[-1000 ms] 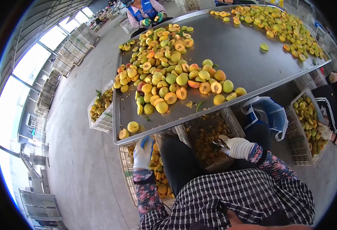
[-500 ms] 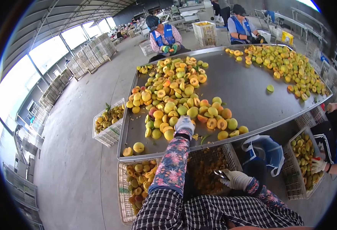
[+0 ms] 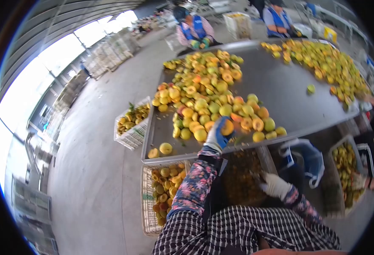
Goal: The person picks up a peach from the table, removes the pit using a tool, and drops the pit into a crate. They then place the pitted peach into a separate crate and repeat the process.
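The left hand [image 3: 216, 135] has turned, pinching 1 fruit [image 3: 227, 127], so both hands are full: the right hand [image 3: 277, 186] grips a blurry tool [image 3: 261, 176].

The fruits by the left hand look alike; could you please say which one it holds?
The orange-yellow fruit at the heap's near edge: the left hand curls around it, while neighbouring fruits lie free.

Left arm [image 3: 199, 178] stretched forward, gloved left hand [image 3: 217, 135] curled; right hand [image 3: 276, 186] clenched lower, closer in.
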`<state>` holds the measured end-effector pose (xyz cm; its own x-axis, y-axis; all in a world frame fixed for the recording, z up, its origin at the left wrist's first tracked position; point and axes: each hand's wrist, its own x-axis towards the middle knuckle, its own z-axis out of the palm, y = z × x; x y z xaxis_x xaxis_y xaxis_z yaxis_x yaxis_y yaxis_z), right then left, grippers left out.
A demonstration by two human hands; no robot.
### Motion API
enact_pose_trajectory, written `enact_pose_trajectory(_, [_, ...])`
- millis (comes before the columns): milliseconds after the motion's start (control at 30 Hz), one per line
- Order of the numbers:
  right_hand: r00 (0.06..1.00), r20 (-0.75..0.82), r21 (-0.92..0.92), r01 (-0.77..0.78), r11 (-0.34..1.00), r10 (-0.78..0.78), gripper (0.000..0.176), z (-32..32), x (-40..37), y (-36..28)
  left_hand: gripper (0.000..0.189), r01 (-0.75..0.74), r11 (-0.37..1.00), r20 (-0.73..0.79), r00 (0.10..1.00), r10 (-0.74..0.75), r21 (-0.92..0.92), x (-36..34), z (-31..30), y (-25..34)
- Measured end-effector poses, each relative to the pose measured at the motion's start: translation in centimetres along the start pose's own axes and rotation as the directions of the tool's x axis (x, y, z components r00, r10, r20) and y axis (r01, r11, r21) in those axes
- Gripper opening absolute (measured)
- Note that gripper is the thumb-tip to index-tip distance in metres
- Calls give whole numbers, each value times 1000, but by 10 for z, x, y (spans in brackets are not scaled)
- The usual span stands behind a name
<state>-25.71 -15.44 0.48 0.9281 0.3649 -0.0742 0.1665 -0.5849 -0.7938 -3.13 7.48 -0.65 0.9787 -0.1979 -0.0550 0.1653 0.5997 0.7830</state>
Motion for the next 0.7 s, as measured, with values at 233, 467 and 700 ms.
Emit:
enact_pose_trajectory(233, [973, -213, 53, 103, 993, -89, 34, -22, 26, -47, 42, 157, 870, 15, 985, -170, -468, -96, 56, 6])
enact_pose_trajectory(467, [912, -354, -245, 126, 961, -209, 30, -9, 43, -63, 52, -128, 990, 41, 991, 125, 53, -119, 68, -20])
enact_pose_trajectory(700, [967, -226, -439, 7, 899, -118, 32, -8, 38, -69, 54, -209, 890, 57, 977, 204, 404, -120, 59, -28])
